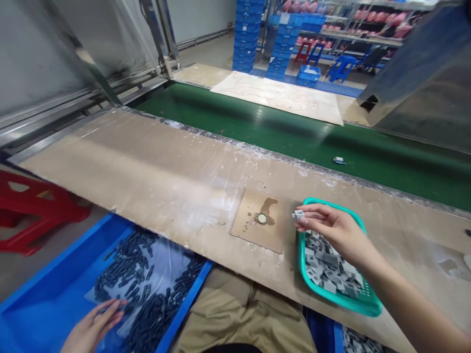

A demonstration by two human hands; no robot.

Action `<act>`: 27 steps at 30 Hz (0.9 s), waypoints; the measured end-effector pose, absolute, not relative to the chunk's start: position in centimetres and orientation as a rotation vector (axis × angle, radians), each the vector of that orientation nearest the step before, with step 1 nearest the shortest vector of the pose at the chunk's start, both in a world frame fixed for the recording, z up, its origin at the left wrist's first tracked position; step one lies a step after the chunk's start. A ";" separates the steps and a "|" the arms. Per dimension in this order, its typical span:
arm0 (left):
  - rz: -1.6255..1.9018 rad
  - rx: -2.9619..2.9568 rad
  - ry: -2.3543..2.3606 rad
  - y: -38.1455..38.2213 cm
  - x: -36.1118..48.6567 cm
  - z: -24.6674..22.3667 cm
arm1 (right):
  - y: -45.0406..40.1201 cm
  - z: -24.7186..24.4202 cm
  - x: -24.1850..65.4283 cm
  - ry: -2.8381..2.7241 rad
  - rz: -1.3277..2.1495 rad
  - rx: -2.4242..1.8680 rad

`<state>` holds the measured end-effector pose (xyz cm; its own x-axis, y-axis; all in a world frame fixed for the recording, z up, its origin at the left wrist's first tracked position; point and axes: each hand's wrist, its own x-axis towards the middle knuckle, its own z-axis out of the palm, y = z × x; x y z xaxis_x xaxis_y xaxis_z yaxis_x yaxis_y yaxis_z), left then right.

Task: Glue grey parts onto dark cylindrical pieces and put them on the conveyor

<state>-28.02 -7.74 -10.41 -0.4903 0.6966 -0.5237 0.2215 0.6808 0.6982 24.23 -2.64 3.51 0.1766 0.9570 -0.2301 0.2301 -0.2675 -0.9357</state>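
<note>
Between the thumb and fingers of my right hand (333,228) is a small grey plastic part (299,214), held over the left rim of a green basket (302,260). Many similar grey parts (327,264) fill that basket. My left hand (93,323) reaches into a blue bin (66,274) at the lower left, its fingers pinched on a slim dark plastic part. Piles of such dark parts (154,314) lie around it on clear plastic sheeting. Left of the basket, a small round cap-like dish (262,218) rests on a cardboard square (253,235) with wet brown stains.
Beyond the brown worktop (165,171) runs a green conveyor belt (221,117), with one small grey piece (339,160) on it. A red stool (40,211) stands at left. More grey parts (360,340) sit below the table edge. Blue crates (248,34) are stacked behind.
</note>
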 end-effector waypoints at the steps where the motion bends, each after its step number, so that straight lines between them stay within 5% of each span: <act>1: 0.650 0.655 2.051 -7.4 -27.3 -9.9 | -2.2 3.2 23.3 -1.244 1.094 -1.688; 8: 0.899 0.558 1.811 -7.0 -19.7 -8.1 | -0.1 0.3 19.5 -1.884 0.499 -1.809; 15: 1.052 0.383 1.281 -6.7 -9.9 -3.7 | 0.0 -0.6 19.8 -1.891 0.502 -1.816; 21: 1.031 0.322 0.925 -4.3 -2.4 -1.8 | -1.1 1.9 19.6 -1.342 1.036 -1.788; 27: 1.362 0.943 1.058 -4.0 0.1 -2.3 | -4.4 4.8 18.1 -0.928 1.642 -1.524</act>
<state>0.11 -3.95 -2.25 -0.0660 0.9972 -0.0360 -0.2821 0.0160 0.9592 18.13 -4.40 4.83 -0.0617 0.8667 -0.4950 -0.0229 -0.4970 -0.8674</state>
